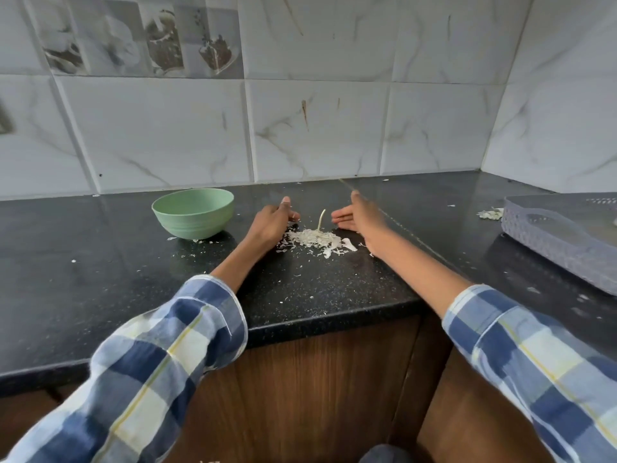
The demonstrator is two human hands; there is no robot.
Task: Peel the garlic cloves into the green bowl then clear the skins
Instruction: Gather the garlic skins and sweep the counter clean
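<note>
Two hands flank a small heap of garlic skins on a black speckled desk, the person's arms reaching forward in blue checked sleeves. The left hand rests on the desk at the heap's left edge, its grip loosely curled and holding nothing, thumb raised. The right hand stands on its edge just right of the heap, fingers straight and together, palm turned toward the skins, its grip open and empty. A pale dry stalk rises from the heap between the hands. The green bowl stands upright to the left of the left hand, near but apart; its inside cannot be seen. Loose flakes lie scattered around it. A grey perforated tray sits far right, with more skins beside it.
</note>
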